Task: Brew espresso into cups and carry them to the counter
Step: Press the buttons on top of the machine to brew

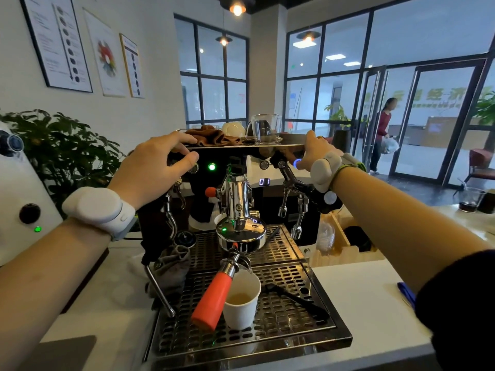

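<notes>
A white paper cup (241, 301) stands on the steel drip tray (294, 328) of the espresso machine (241, 188), under the portafilter with an orange handle (211, 301). A little pale liquid lies in the cup's bottom. My left hand (152, 167) grips the top left edge of the machine, thumb in front. My right hand (313, 151) holds the top right edge, next to a lit blue button (296, 163). A green light (212, 166) glows on the front panel and a small display (264, 181) shows digits.
A brown cloth (211, 136), white cups (233, 129) and a glass cup (265, 129) sit on the machine's top. A white grinder (21, 199) stands at left before a plant (67, 151). A black brush (297, 298) lies on the tray. A person (381, 135) walks by the glass doors.
</notes>
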Available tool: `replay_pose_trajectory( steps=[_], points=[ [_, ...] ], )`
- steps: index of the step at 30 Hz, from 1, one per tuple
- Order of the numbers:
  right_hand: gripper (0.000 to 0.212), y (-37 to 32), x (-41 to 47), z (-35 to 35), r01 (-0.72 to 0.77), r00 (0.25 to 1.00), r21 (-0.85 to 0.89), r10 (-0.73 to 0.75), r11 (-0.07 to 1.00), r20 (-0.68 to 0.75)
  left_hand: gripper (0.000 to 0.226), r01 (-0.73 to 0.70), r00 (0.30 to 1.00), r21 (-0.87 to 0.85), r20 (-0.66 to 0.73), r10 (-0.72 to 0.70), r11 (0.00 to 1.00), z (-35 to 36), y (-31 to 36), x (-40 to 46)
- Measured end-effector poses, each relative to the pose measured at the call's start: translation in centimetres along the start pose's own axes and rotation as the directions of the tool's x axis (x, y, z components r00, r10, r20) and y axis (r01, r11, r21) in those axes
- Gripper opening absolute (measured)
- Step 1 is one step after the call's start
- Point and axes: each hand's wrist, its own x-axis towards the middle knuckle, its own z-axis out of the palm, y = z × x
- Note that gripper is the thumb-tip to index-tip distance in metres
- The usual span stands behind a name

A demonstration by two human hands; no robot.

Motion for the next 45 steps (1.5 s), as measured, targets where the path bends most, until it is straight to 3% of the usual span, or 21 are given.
replay_pose_trajectory(
  steps=[13,31,40,45],
  points=[
    [0.051,0.1,0.3,0.2,0.005,1.0,-0.004,-0.005,1.0,-0.003,0.031,-0.001,1.0,0.024,0.027,0.001,1.0,0.0,0.1,-0.1],
    [0.051,0.6,1.1,0.6,0.036,0.998,-0.044,-0.038,0.998,-0.04,0.027,0.066,0.998,-0.076,-0.008,-0.067,0.995,-0.2,0.3,-0.1],
    [0.036,0.5,1.0,0.6,0.034,0.992,-0.124,-0.049,0.992,-0.114,0.027,0.055,0.998,-0.058,0.029,-0.053,0.997,-0.3,0.2,0.1],
    [0.044,-0.7,-0.2,0.3,0.137,0.979,0.098,-0.12,0.986,-0.165,0.032,0.056,0.996,-0.031,0.066,-0.054,0.998,-0.6,0.2,0.2]
  ],
)
